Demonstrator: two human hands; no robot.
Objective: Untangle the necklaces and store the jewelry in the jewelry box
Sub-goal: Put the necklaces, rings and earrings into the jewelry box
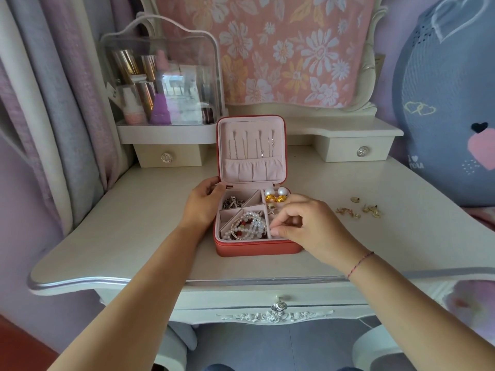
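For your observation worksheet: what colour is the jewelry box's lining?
The jewelry box lining is pale pink; head view.

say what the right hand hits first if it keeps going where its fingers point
Likely the lining of the front right compartment of the jewelry box, just below the right hand; the pearl bracelets lie further left. Depth is unclear.

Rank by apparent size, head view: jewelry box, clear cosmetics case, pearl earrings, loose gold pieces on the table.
1. clear cosmetics case, though farther back
2. jewelry box, lid open
3. loose gold pieces, as a scatter
4. pearl earrings
Single gold pieces look about pearl-sized, so they are not ranked.
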